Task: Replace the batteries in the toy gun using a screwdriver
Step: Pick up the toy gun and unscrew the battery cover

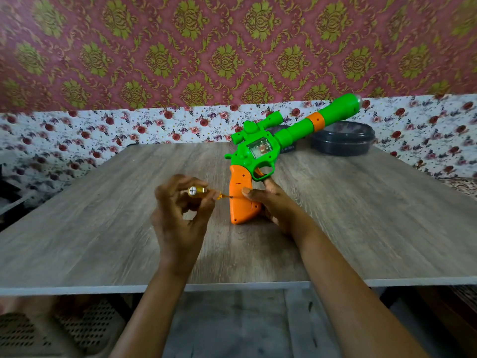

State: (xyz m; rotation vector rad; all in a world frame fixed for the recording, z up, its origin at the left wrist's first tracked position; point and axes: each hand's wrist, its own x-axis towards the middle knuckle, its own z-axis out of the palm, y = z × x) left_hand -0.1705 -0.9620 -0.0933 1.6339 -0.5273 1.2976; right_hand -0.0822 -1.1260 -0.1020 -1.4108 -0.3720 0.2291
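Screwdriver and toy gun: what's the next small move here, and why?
Probably press the tip squarely into the hole and begin turning it counter-clockwise. The left hand pinches the screwdriver with its tip at a small hole in the orange handle of the toy gun, the right hand steadies that handle on the table, and the cover looks closed.
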